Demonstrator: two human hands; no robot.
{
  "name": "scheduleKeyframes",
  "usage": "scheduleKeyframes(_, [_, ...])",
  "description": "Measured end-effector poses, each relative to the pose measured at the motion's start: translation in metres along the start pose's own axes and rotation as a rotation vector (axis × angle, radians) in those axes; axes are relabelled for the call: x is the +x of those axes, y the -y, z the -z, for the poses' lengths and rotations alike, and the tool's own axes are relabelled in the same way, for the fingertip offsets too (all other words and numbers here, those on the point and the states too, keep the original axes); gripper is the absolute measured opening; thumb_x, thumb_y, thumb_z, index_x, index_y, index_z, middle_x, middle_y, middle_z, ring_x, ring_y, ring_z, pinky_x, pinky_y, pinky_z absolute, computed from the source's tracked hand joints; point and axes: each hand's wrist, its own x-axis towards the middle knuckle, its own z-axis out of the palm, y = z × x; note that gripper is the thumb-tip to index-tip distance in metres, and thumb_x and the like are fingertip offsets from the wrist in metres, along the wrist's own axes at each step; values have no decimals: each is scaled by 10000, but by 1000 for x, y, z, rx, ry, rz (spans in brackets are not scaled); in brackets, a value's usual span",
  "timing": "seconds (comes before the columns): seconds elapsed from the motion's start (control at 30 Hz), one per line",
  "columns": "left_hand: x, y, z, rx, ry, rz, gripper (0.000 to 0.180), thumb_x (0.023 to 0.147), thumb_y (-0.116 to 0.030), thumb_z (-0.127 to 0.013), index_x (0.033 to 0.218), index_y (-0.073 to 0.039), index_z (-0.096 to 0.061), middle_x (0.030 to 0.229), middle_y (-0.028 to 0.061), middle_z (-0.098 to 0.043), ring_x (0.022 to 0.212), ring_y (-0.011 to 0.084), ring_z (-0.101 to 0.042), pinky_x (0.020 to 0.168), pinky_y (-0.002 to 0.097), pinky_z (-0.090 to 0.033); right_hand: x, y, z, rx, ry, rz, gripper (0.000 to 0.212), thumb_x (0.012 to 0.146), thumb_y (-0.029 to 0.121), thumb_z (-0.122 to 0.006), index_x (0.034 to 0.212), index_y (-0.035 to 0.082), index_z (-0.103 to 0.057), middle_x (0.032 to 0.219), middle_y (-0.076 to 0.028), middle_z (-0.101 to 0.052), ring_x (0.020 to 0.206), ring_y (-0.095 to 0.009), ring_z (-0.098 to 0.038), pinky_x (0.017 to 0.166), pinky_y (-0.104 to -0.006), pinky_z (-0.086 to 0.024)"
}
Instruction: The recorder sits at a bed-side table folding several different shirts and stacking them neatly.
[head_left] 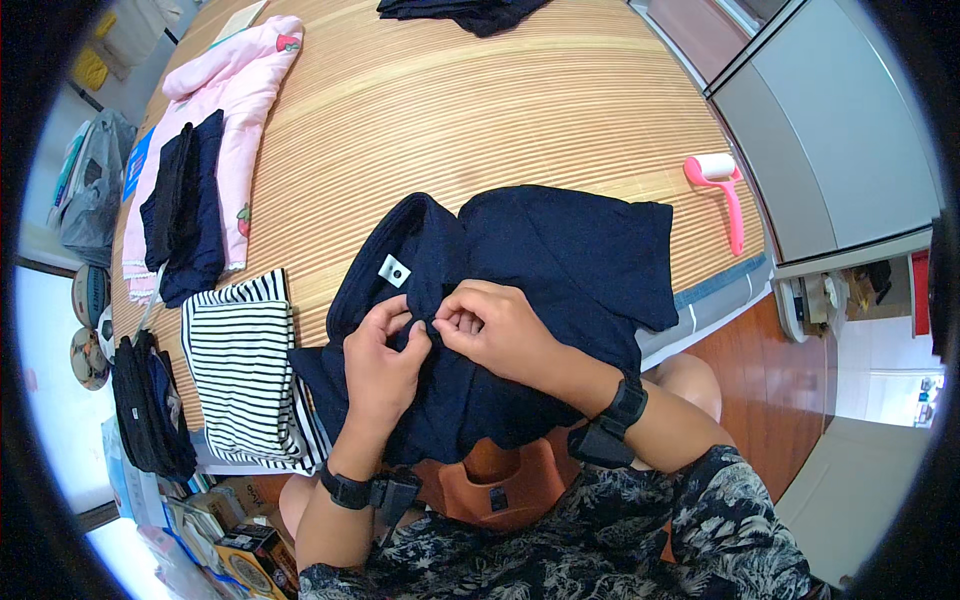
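Note:
A dark navy short-sleeved shirt (560,260) lies spread at the near edge of the mat, its collar toward the upper left and a small white label (395,271) inside the neck. My left hand (385,350) pinches the shirt's front opening just below the collar, thumb and fingers on the fabric. Right beside it, my right hand (485,325) is closed with its fingertips on the same spot. The two hands almost touch. Whether a button sits between the fingers is too small to make out.
On the left lie a black-and-white striped garment (235,370), a pink cloth with strawberries (245,90), folded dark clothes (190,215) and another dark pile (150,405). A pink-handled lint roller (735,200) rests at the right. More dark clothing (465,10) lies at the far edge.

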Motion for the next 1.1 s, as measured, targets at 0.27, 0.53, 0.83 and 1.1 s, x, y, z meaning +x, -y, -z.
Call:
scheduleKeyframes(0.27, [2, 4, 3, 214, 13, -94, 331, 787, -12, -645, 1113, 31, -608, 1006, 77, -673, 935, 138, -630, 853, 260, -482, 1, -2, 2, 25, 114, -110, 142, 772, 114, -690, 800, -13, -632, 713, -117, -610, 607, -209, -604, 570, -335, -484])
scheduleKeyframes(0.53, [7, 9, 7, 9, 50, -63, 312, 745, -43, -697, 1033, 39, -614, 924, 74, -666, 879, 126, -617, 828, 261, -475, 4, 11, 2, 263, 146, -340, 130, 850, 128, -650, 823, 3, -625, 635, -10, -540, 564, -67, -521, 469, -260, -458])
scheduleKeyframes(0.83, [5, -7, 7, -195, 36, -22, 267, 777, 3, -669, 1035, 42, -612, 928, 72, -667, 885, 109, -616, 812, 241, -480, 8, -1, 8, 606, 265, -605, 226, 894, 201, -646, 958, -15, -644, 743, 2, -599, 550, -45, -523, 410, -212, -462])
scheduleKeyframes(1.1, [3, -23, 21, 396, 252, -293, 349, 800, -78, -688, 1135, -6, -622, 973, 153, -686, 897, 252, -650, 798, 317, -487, 12, 12, 14, 528, 147, -609, 311, 847, 266, -708, 937, -26, -649, 699, 13, -573, 547, -35, -473, 441, -208, -370])
